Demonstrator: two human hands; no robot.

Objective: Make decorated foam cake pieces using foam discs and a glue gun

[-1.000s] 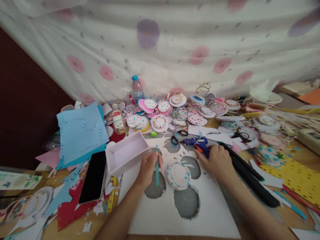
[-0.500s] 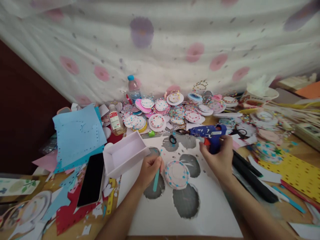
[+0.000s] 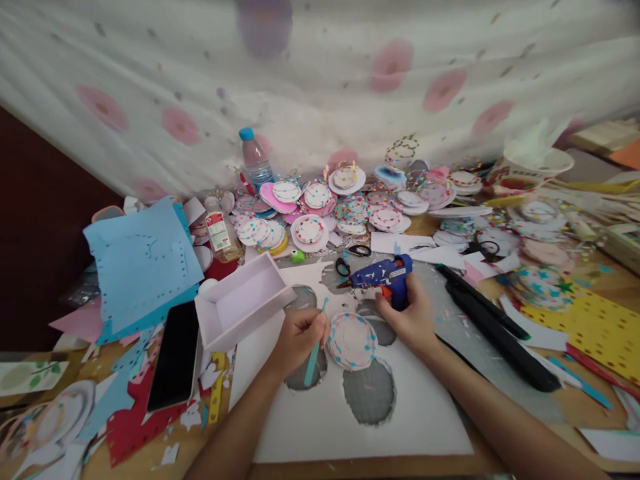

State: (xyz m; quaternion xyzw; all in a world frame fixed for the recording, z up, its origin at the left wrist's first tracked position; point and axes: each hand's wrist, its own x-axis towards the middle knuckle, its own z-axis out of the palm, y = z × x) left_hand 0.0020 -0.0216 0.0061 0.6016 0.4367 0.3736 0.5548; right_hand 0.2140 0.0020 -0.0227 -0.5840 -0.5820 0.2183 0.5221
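My left hand (image 3: 296, 339) pinches a thin teal paper strip (image 3: 314, 353) upright, just left of a round white paper disc (image 3: 351, 341) edged with blue and pink dots. The disc lies on a white sheet (image 3: 360, 413) with round holes cut out of it. My right hand (image 3: 411, 319) grips a blue hot glue gun (image 3: 383, 276) by its handle, nozzle pointing left above the disc.
A pale pink open box (image 3: 241, 302) and a black phone (image 3: 175, 353) lie left. Black scissors (image 3: 349, 259), a small bottle (image 3: 219, 232), a water bottle (image 3: 255, 159) and several decorated discs (image 3: 350, 207) sit behind. A long black tool (image 3: 500, 337) lies right, near yellow dotted paper (image 3: 595, 330).
My right hand picked the glue gun up off the table and brought it leftward over the disc. My left hand kept the teal strip, tilting it slightly.
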